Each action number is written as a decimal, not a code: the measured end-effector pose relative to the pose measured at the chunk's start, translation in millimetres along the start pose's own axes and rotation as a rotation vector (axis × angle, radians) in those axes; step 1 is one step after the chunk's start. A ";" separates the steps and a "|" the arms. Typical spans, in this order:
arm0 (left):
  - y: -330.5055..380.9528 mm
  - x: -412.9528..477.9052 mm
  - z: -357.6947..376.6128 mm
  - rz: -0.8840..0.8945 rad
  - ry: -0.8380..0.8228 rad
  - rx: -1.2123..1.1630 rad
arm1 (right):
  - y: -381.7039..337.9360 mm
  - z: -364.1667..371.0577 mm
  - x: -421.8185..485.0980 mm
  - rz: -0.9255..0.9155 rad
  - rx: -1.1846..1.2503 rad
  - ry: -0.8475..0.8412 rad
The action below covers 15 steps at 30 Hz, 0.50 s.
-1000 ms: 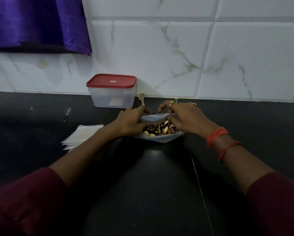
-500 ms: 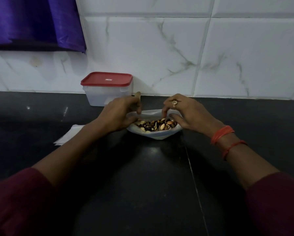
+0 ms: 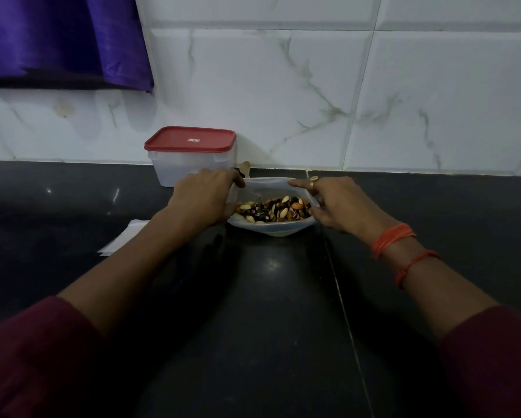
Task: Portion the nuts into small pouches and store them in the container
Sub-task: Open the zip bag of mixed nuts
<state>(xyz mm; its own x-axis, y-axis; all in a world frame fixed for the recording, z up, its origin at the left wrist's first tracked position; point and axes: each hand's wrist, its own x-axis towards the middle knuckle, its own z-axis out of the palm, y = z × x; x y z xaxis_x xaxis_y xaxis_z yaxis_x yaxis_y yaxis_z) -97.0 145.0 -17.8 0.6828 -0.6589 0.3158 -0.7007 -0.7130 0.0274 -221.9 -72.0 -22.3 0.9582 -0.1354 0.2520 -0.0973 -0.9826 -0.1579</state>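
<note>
With the left hand (image 3: 203, 202) and right hand (image 3: 342, 208) each pinching one side of the open bag (image 3: 272, 231), uneven pulling could have tipped it, spilling nuts (image 3: 272, 210) onto the tabletop (image 3: 268, 297).

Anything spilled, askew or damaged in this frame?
Nothing stands out. The nuts all sit inside the bag, which the left hand and right hand hold open; none shows on the dark counter. The container stands upright with its red lid on. The pouches lie flat, partly behind the left forearm.
</note>
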 end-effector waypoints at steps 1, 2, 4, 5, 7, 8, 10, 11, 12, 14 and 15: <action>-0.4 -0.3 -2.2 0.003 -0.013 0.009 | -1.5 -0.2 0.3 0.018 -0.014 -0.024; -0.5 -0.6 -4.7 0.010 -0.040 0.027 | -2.4 -1.3 0.7 0.036 -0.026 -0.045; -1.9 -0.6 -10.1 0.024 -0.120 0.041 | -3.4 -6.4 3.5 0.029 0.017 -0.028; -3.5 0.1 -12.6 0.028 -0.155 0.008 | -3.7 -9.4 6.0 0.018 0.082 0.017; -7.7 2.3 -18.3 0.023 -0.192 -0.157 | -6.2 -13.1 14.4 0.019 0.232 0.140; -9.3 4.3 -20.8 0.023 -0.178 -0.265 | -8.5 -14.3 21.0 0.038 0.272 0.179; -11.8 7.6 -23.8 0.017 -0.080 -0.436 | -13.6 -13.4 41.3 0.078 0.289 0.155; -13.4 9.6 -23.0 0.011 -0.018 -0.479 | -15.3 -10.7 53.2 0.094 0.276 0.119; -15.8 11.7 -20.6 0.002 0.039 -0.503 | -16.4 -7.4 66.1 0.110 0.267 0.088; -21.9 15.4 -13.3 -0.033 0.134 -0.536 | -20.1 0.3 91.4 0.142 0.278 0.044; -26.1 17.6 -9.8 -0.053 0.173 -0.545 | -22.3 5.0 104.1 0.158 0.281 0.031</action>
<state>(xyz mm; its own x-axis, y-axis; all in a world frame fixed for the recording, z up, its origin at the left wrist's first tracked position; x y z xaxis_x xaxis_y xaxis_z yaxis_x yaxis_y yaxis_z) -68.7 154.3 -3.7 0.7083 -0.5442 0.4496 -0.7031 -0.4871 0.5181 -118.6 -63.6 2.7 0.9281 -0.2918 0.2312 -0.1626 -0.8763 -0.4534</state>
